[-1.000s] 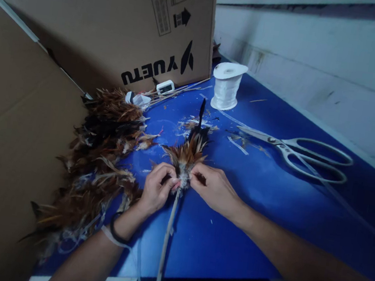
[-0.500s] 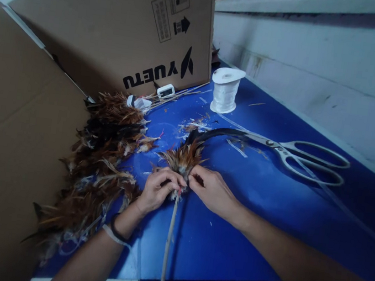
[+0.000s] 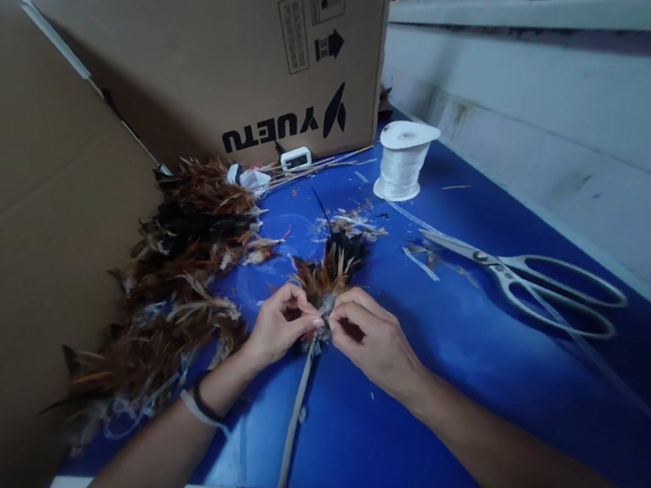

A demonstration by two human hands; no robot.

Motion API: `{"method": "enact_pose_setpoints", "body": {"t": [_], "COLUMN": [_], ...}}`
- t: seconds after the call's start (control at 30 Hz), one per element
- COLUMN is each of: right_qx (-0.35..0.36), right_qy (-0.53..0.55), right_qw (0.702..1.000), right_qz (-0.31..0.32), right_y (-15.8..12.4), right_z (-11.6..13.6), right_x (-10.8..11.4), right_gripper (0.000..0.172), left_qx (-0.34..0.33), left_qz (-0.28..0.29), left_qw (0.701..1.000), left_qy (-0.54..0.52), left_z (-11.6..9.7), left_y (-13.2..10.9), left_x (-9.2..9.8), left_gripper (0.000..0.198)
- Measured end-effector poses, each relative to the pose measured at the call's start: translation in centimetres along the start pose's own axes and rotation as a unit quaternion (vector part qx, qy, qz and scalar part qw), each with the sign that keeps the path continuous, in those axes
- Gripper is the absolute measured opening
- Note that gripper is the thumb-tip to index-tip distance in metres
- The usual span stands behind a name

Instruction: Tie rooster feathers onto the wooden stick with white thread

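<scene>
A small feather duster (image 3: 330,273), brown and black plumes at the far end of a thin pale stick (image 3: 295,424), lies upright in the picture before me. My left hand (image 3: 285,323) pinches the base of the plumes from the left, thumb and forefinger together. From the right, my right hand (image 3: 373,338) pinches the same spot, its fingertips almost touching the left ones. Whether a tie or thread sits between the fingertips is too small to tell. One thin dark feather (image 3: 323,210) sticks out past the top of the bunch.
A long pile of feathers (image 3: 171,320) runs along the left beside a cardboard box (image 3: 208,44). A small white device (image 3: 296,160) sits by the box. A white ribbon spool (image 3: 402,162) stands behind; metal scissors (image 3: 496,262) lie right on the blue table (image 3: 423,457). Scraps are scattered.
The duster has turned, so its long dark feather, which curved right toward the scissors, now points up and left. Both hands stay at the plume base. The view has shifted slightly.
</scene>
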State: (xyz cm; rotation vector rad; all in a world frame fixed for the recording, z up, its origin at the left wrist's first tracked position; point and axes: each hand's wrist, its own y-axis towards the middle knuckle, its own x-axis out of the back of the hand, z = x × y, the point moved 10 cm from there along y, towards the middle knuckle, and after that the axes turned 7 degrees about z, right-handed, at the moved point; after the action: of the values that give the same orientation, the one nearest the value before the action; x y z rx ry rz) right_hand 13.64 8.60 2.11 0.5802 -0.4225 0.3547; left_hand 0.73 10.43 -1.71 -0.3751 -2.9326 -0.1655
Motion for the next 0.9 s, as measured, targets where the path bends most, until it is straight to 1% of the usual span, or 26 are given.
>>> {"method": "enact_pose_setpoints", "body": {"t": [0.07, 0.2, 0.33, 0.43, 0.57, 0.63, 0.7, 0.8, 0.83, 0.9], "right_qx": [0.003, -0.003, -0.003, -0.001, 0.009, 0.021, 0.032, 0.028, 0.024, 0.022], "right_qy": [0.006, 0.011, -0.002, -0.019, -0.04, -0.055, -0.064, -0.056, -0.054, -0.06], "right_qw": [1.0, 1.0, 1.0, 1.0, 0.999, 0.998, 0.997, 0.997, 0.997, 0.997], "right_qz": [-0.006, -0.009, -0.009, -0.008, 0.002, 0.014, 0.027, 0.038, 0.041, 0.051], "right_y": [0.0, 0.1, 0.0, -0.1, -0.1, 0.0, 0.1, 0.1, 0.0, -0.1], "right_z": [0.1, 0.1, 0.1, 0.2, 0.6, 1.0, 1.2, 0.8, 0.5, 0.1], "right_x": [0.1, 0.2, 0.2, 0.2, -0.1, -0.3, -0.4, -0.5, -0.5, -0.8], "right_gripper": [0.014, 0.013, 0.011, 0.012, 0.012, 0.012, 0.012, 0.011, 0.013, 0.024], "left_qx": [-0.004, -0.024, -0.066, -0.108, -0.155, -0.18, -0.196, -0.178, -0.166, -0.151], "left_qz": [0.002, 0.006, 0.013, 0.015, 0.014, 0.017, 0.021, 0.021, 0.023, 0.029], "left_qw": [1.0, 0.995, 0.983, 0.968, 0.938, 0.923, 0.915, 0.925, 0.931, 0.939], "left_qy": [0.014, 0.098, 0.17, 0.227, 0.309, 0.339, 0.353, 0.335, 0.325, 0.309], "left_z": [0.0, -0.4, -1.4, -2.7, -3.9, -4.4, -4.8, -4.6, -4.5, -4.3], "left_y": [-0.1, -0.3, -0.5, -0.8, -1.2, -1.5, -1.7, -1.6, -1.5, -1.5], "left_x": [0.0, 0.0, -0.4, -0.9, -1.6, -2.1, -2.4, -2.1, -2.0, -1.9], "left_gripper": [0.029, 0.02, 0.015, 0.01, 0.005, 0.006, 0.008, 0.009, 0.009, 0.009]}}
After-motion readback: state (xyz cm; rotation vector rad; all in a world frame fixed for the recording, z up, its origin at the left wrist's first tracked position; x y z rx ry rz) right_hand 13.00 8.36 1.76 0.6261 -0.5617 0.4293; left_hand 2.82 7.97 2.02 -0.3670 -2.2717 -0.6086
